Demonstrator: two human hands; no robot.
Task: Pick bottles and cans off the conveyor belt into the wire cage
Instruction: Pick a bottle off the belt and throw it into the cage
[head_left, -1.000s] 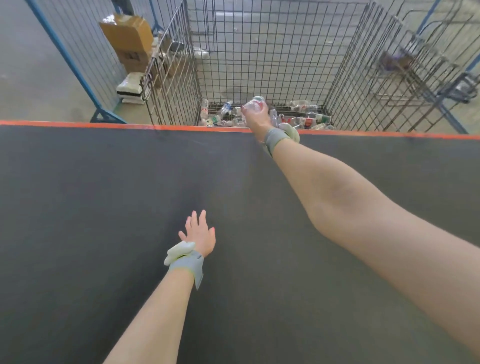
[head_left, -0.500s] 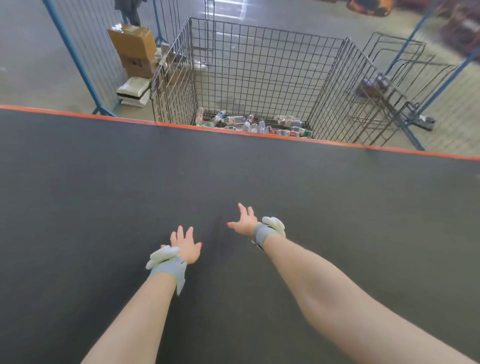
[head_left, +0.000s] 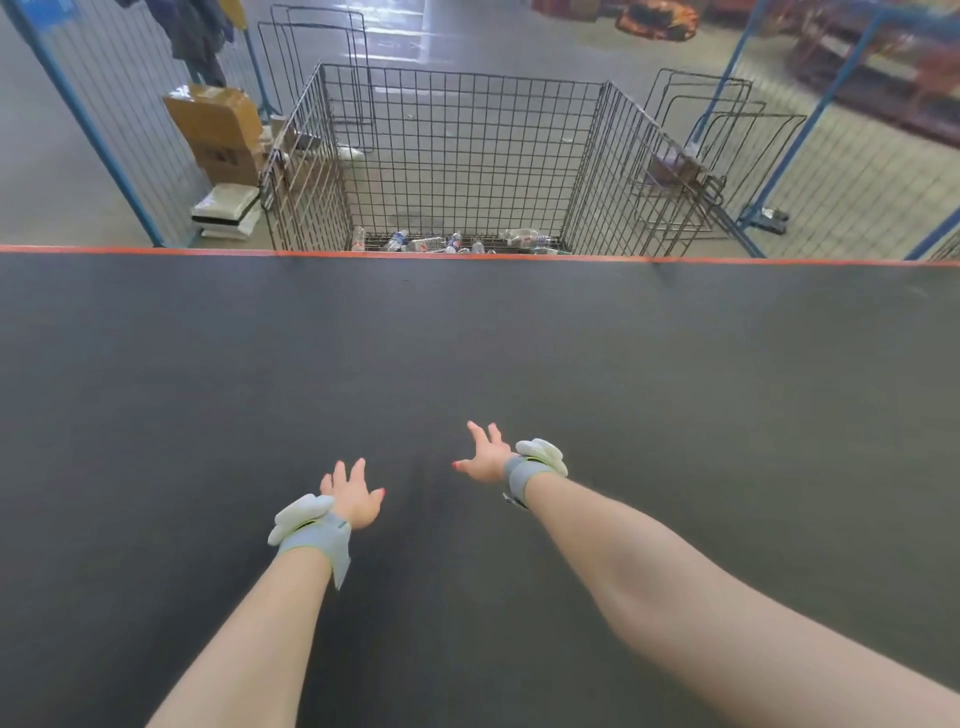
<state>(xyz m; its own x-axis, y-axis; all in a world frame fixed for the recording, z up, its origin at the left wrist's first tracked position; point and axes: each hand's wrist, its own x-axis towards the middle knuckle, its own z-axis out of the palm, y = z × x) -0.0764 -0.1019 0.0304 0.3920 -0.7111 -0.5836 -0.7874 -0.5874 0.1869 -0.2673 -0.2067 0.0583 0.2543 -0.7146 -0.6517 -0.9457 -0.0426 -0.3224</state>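
Both hands are out over the conveyor belt (head_left: 467, 353), and neither grip has anything in it. The left hand (head_left: 350, 493) has its fingers spread and loose, and the right hand (head_left: 485, 457) is the same, a little further forward. Each wrist has a grey band with a white pad on it, the left wrist band (head_left: 311, 535) and the right wrist band (head_left: 535, 460).

This looks like the gap between picks. The only bottles (head_left: 452, 243) I can see lie scattered on the bottom of the wire cage (head_left: 467, 156), which stands just past the far side of the belt.

So the next move is a waiting game. She has to catch the next bottle or can as it rides into reach, close the nearer hand round it, then carry it across the orange edge strip (head_left: 156, 250) and let it go over the cage.

The belt is dark, matt and wide, so that reach to the far side will be a long one.

Beyond it the floor is pale concrete. A cardboard box (head_left: 218, 130) sits left of the cage, above a stack of white packs (head_left: 226, 210). There is a blue-framed mesh fence (head_left: 104, 140) on the left, and spare wire frames (head_left: 701, 156) lean on the right.
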